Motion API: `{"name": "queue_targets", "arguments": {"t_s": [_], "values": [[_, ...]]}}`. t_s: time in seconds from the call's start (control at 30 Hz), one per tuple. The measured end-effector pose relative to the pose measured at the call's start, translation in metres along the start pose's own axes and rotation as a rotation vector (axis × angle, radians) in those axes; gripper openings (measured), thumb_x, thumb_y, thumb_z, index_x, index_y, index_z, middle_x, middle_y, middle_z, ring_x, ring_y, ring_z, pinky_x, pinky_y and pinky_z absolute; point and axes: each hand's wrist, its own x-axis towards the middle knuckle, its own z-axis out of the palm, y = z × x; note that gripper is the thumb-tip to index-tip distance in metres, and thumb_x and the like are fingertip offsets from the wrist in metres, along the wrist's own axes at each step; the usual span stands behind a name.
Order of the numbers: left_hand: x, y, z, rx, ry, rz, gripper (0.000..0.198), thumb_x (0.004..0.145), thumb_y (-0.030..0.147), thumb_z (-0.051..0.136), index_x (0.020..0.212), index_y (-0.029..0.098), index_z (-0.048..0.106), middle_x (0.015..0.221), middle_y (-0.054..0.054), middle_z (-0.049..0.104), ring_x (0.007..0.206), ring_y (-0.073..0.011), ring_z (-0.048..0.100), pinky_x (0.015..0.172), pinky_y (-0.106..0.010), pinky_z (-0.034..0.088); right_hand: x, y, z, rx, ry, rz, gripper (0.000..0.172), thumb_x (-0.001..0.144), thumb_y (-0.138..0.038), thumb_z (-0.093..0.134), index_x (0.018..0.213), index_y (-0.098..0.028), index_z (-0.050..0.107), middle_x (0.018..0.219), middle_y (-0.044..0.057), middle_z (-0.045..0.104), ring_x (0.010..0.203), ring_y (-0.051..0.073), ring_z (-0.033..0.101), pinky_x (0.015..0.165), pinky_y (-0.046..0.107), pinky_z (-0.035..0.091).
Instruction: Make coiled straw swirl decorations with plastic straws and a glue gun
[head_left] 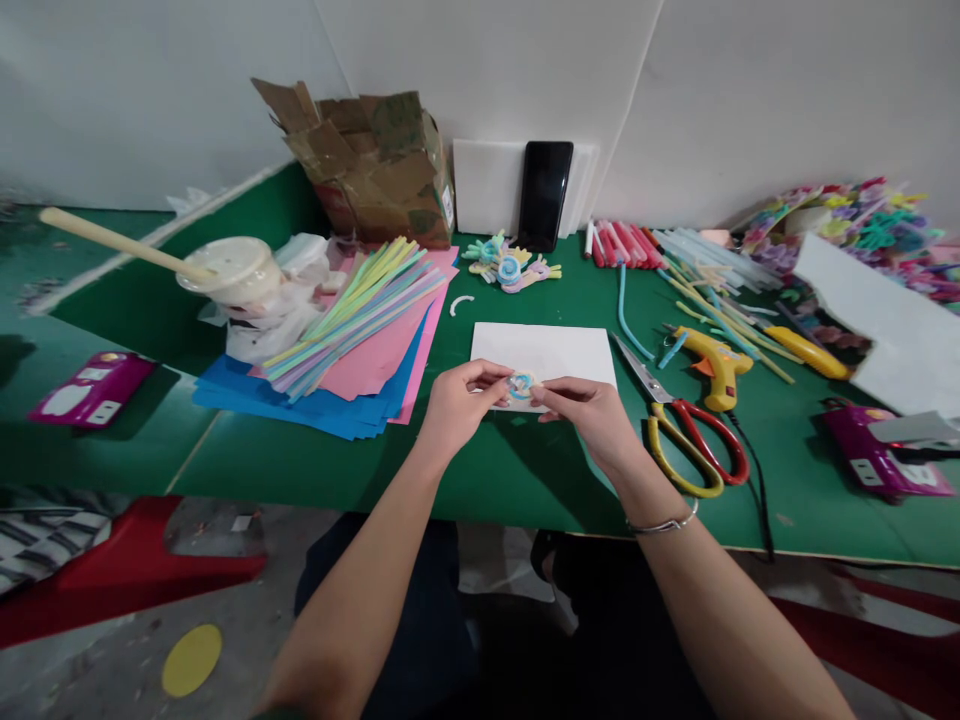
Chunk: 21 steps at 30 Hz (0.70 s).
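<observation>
Between both hands is a small blue and white pipe-cleaner coil [520,384], held above the near edge of a white sheet [544,343]. My left hand [463,398] pinches its left side with thumb and fingers. On its right side, my right hand [585,408] grips it the same way. The fingers cover part of the coil. Finished-looking pastel pipe-cleaner pieces [510,268], one with a blue spiral, lie behind the sheet. A short curved white piece [461,304] rests to the left of them.
Scissors [660,397] and a yellow glue gun [716,365] lie right of the sheet. Pastel pipe cleaners [352,315] rest on pink and blue sheets [300,408] at left. A phone [546,195] leans at the back beside a cardboard box [375,170]. A lidded tub [232,272] stands left.
</observation>
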Motion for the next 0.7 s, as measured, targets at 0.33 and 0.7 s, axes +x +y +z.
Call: {"name": "queue_targets", "arguments": {"t_s": [0.33, 0.7], "values": [[0.0, 0.0, 0.003, -0.059, 0.088, 0.0, 0.009, 0.069, 0.019, 0.063, 0.076, 0.016, 0.066, 0.069, -0.002, 0.068, 0.058, -0.0124, 0.065, 0.06, -0.026, 0.058, -0.001, 0.0, 0.006, 0.101, 0.078, 0.009, 0.022, 0.055, -0.036, 0.078, 0.068, -0.019, 0.072, 0.066, 0.001, 0.067, 0.067, 0.016, 0.063, 0.054, 0.027, 0.055], [-0.004, 0.001, 0.017, -0.207, 0.242, -0.015, 0.017, 0.069, 0.025, 0.066, 0.081, 0.014, 0.063, 0.071, -0.003, 0.068, 0.065, -0.0149, 0.067, 0.066, -0.029, 0.058, -0.003, 0.008, 0.015, 0.213, 0.059, 0.015, 0.02, 0.057, -0.034, 0.078, 0.069, -0.02, 0.072, 0.074, 0.001, 0.067, 0.074, 0.014, 0.062, 0.065, 0.027, 0.056]]}}
